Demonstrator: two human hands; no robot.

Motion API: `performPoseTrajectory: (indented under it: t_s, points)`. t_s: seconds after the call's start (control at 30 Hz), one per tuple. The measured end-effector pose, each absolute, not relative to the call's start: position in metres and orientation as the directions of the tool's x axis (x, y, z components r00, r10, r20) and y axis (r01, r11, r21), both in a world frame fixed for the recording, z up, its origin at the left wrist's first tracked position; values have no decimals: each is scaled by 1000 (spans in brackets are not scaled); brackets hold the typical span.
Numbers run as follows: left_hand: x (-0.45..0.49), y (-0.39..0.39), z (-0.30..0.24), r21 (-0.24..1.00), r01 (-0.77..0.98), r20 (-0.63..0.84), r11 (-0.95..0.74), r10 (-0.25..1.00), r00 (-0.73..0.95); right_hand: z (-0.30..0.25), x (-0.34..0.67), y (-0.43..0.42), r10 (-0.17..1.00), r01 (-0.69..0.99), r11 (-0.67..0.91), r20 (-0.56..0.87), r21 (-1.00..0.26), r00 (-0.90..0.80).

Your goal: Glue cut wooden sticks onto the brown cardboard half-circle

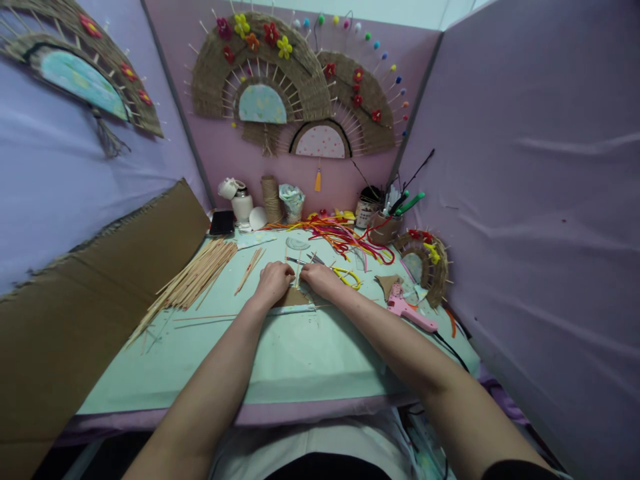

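My left hand [275, 281] and my right hand [320, 279] meet over the middle of the table, fingers bent and pinched. Between the fingertips runs a thin wooden stick [299, 268], pointing away from me. Both hands seem to grip it, though the exact hold is small in view. Under them lies a brown cardboard piece [291, 298] with a pale patterned strip [290, 309] along its near edge. Just beyond the right hand are yellow-handled scissors [350, 279]. A clear protractor [297, 244] lies behind the hands.
At left, a heap of wooden sticks [195, 273] lies by an upright cardboard sheet [100, 280]. Right of me sit a pink glue gun [410, 312] with its cord and a small fan [434, 267]. Coloured pipe cleaners [345, 233], a twine spool [271, 199] and jars stand behind.
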State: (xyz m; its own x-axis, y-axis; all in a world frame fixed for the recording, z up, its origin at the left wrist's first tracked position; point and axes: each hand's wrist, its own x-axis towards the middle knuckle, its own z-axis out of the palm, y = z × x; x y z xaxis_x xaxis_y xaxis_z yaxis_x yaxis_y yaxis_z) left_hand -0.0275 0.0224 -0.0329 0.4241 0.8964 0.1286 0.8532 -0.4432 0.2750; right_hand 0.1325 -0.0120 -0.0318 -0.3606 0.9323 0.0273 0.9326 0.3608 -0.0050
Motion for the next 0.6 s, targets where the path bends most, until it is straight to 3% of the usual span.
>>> performPoseTrajectory:
  t_s: [0.27, 0.6]
  points:
    - [-29, 22, -31, 269, 859, 89, -436, 899, 429, -33, 132, -12, 935, 935, 355, 33, -20, -354]
    - [-47, 23, -30, 288, 794, 11, -535, 831, 556, -34, 132, -11, 929, 929, 369, 40, -23, -368]
